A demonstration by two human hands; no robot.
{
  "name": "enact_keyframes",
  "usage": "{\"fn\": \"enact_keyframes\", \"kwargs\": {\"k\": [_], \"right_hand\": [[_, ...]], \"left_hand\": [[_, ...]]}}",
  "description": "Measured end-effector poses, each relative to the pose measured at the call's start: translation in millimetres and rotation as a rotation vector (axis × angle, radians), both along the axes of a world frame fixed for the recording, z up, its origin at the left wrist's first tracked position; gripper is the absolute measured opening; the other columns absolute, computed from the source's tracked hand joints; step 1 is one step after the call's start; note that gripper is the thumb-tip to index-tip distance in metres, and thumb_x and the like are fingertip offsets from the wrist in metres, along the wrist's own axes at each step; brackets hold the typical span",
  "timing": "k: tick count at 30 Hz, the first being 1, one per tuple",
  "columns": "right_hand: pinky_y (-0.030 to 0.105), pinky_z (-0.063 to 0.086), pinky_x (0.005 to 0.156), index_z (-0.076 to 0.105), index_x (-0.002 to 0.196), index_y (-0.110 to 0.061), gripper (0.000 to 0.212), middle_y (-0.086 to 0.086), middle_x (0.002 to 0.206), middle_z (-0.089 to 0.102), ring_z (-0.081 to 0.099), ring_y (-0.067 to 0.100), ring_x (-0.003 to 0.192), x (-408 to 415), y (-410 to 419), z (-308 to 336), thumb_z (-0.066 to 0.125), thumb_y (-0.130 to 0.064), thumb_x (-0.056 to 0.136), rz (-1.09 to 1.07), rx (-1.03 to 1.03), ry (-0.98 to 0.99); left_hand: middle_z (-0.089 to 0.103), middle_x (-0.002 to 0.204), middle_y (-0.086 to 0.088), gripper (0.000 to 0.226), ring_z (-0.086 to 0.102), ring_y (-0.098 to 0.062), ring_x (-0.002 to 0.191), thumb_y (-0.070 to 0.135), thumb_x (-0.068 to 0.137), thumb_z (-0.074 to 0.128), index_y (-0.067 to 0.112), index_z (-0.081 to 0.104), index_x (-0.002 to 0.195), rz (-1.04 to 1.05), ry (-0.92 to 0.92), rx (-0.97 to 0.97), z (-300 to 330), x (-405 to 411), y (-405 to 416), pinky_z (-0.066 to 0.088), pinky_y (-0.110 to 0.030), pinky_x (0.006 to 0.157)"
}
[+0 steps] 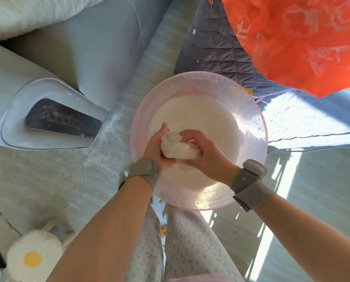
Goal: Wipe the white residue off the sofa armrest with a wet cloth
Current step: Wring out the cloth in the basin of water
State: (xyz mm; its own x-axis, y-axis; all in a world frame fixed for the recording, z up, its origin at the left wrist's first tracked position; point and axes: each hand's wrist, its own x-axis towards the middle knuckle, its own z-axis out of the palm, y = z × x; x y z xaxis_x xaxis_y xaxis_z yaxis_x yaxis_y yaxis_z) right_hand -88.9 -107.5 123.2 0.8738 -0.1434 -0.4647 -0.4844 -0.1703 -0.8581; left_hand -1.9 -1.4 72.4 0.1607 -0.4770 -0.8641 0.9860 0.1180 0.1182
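**Cloth wrung over the basin, beside the dusty armrest**

Pale wood-look floor [304,200], sunlit in bands to the right of the grip, dusted with white powder to its left. Directly beneath the grip, a translucent pink basin [257,127] holding milky white water [200,112]. In the middle of it all, a bunched white cloth [177,146], held above the water and gripped from both sides. Left hand [156,148] wrapped around the cloth's near-left end, fingers curled shut on it. Right hand [204,151] clasped over the cloth's right side, fingers bent in and pressing the wad; thumb over the top. Both hands touching across the cloth. Grey band on each wrist, the right one [251,184] carrying a rounded pod.

Left of the grip and well apart from it, the grey sofa armrest [13,102], streaked with white residue [7,119] around a dark inset panel [62,119]. Beyond the grip to the right, a quilted dark mat [212,49] and an orange printed bag [304,41]. Nearer than the grip, patterned pale trousers [190,247]; down at the left, a fluffy fried-egg cushion [34,257].
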Motion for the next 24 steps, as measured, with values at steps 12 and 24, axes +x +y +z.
{"fn": "enact_keyframes", "kwargs": {"k": [12, 24], "right_hand": [[0.028, 0.048, 0.055, 0.055, 0.107, -0.012, 0.028, 0.005, 0.086, 0.057, 0.058, 0.021, 0.074, 27, 0, -35, 0.059, -0.028, 0.085, -1.086, 0.328, 0.469], [0.026, 0.044, 0.056, 0.055, 0.100, 0.005, 0.024, 0.013, 0.084, 0.054, 0.061, 0.030, 0.077, 31, -12, -53, 0.039, -0.013, 0.097, -0.888, 0.552, 0.603]], "left_hand": [[0.068, 0.102, -0.010, 0.038, 0.065, -0.027, 0.094, 0.044, 0.078, 0.065, 0.013, 0.065, 0.099, -0.005, -0.382, 0.315, 3, -10, -25, 0.055, -0.040, 0.084], [0.060, 0.081, -0.001, 0.036, 0.058, -0.015, 0.072, 0.044, 0.068, 0.065, 0.018, 0.053, 0.089, -0.302, -0.656, 0.159, 22, 0, -25, 0.046, -0.026, 0.067]]}}
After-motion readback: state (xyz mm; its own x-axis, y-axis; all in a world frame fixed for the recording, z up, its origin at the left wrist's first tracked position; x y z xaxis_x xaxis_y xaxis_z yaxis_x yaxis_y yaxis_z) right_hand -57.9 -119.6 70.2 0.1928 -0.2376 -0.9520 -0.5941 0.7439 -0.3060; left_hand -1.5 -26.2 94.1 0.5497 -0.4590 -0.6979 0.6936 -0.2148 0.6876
